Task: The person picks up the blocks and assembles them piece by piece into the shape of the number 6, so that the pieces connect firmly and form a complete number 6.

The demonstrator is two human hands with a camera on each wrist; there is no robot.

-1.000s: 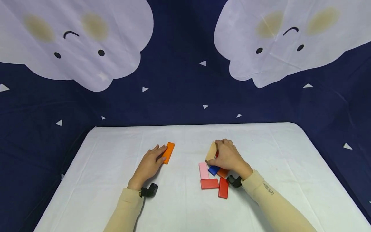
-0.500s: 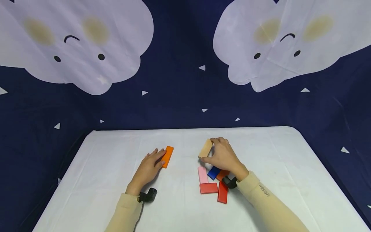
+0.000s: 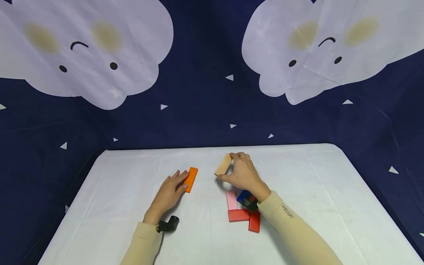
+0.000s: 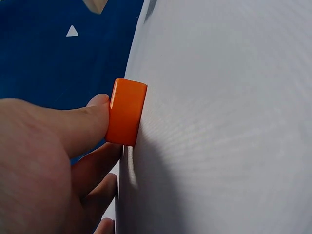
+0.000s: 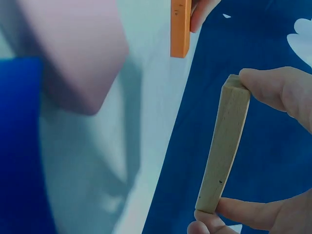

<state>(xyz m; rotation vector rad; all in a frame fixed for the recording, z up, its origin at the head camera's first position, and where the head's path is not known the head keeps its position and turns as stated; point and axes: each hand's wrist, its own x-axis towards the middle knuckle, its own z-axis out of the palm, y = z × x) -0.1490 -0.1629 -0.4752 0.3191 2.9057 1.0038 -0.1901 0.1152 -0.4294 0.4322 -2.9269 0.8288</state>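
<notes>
My right hand (image 3: 243, 171) pinches a plain wooden block (image 5: 223, 146) by its ends, thumb at one and fingers at the other. The block is tilted and held over the table's far middle, left of the blocks pile. My left hand (image 3: 169, 191) rests its thumb and fingertips on the left edge of an orange block (image 3: 191, 180) lying flat. In the left wrist view, the orange block's end (image 4: 126, 112) shows with the thumb along its upper side. The index fingertip is hidden behind it.
Below my right wrist lie a pink block (image 3: 231, 200), a blue block (image 3: 243, 195), a red block (image 3: 237, 215) and another red block (image 3: 254, 222). An orange-red block is mostly hidden by the wrist camera (image 3: 250, 204). A dark cloth (image 3: 205, 121) hangs behind the white table (image 3: 198, 239).
My right hand has lifted the wooden block away from the pile and carried it left, toward the orange block. My left hand and the orange block have stayed in place.
</notes>
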